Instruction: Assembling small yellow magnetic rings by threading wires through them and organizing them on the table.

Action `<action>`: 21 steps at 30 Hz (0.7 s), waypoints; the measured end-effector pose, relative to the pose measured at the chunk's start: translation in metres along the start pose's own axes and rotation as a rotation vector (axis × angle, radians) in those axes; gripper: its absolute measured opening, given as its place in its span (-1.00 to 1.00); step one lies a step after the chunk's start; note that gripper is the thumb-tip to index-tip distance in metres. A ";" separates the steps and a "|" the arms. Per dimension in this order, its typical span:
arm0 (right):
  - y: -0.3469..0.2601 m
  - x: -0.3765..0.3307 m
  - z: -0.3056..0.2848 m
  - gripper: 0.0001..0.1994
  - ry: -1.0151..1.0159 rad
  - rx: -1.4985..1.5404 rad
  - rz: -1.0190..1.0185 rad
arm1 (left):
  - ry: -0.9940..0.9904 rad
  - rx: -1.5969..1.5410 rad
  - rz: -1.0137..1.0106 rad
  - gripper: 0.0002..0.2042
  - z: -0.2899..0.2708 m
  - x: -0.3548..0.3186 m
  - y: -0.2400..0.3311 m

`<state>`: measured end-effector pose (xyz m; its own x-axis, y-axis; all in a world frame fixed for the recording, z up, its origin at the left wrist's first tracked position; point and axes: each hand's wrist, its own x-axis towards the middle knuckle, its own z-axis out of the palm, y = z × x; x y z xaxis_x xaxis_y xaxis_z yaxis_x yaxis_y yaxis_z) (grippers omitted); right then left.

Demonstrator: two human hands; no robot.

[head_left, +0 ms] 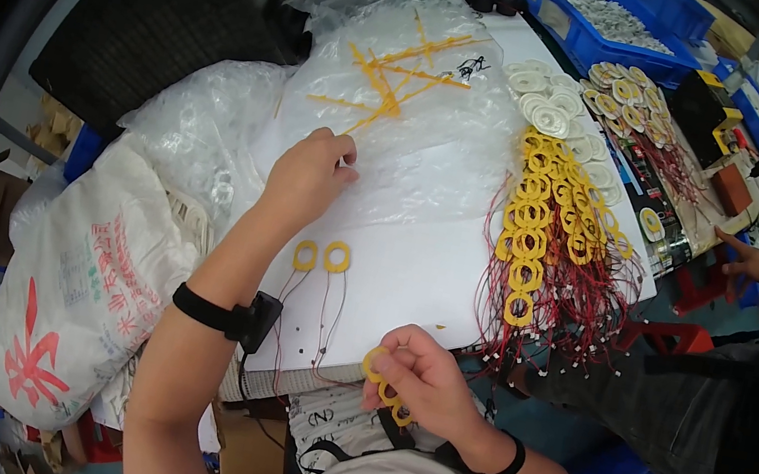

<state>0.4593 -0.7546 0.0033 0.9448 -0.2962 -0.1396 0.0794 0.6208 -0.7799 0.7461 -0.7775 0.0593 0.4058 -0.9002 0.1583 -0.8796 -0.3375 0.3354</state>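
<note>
My left hand (311,174) is over the white table, fingers curled together beside the near end of a thin yellow strip (369,122). Whether that strip is between the fingertips is hidden. Several more such strips lie crossed on clear plastic bags. Close to my body, my right hand (420,381) grips a short row of joined yellow rings (388,393), partly covered by the fingers. Between my hands, two single yellow rings (337,257) with thin wires lie near the table's front edge.
Chains of yellow rings (528,243) with red wires hang over the table's right side, beside stacked white discs (550,115). Blue bins (591,15) stand at the back. A printed white sack (76,285) leans at left. At right, a co-worker's hand (751,260) reaches in.
</note>
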 end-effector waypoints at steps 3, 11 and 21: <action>-0.001 0.000 0.003 -0.88 0.000 -0.017 0.040 | 0.084 -0.004 0.013 -0.88 -0.005 -0.008 0.002; 0.000 -0.001 0.014 -0.85 -0.035 -0.156 0.133 | 0.186 0.192 0.023 -0.87 -0.014 -0.032 -0.004; -0.009 -0.008 0.020 -0.68 -0.053 -0.182 0.082 | -0.014 -0.555 -0.274 -0.92 -0.053 -0.109 0.028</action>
<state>0.4571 -0.7433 0.0239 0.9615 -0.2086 -0.1790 -0.0528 0.4987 -0.8651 0.6908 -0.6747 0.1003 0.5922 -0.8057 -0.0129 -0.4819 -0.3670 0.7957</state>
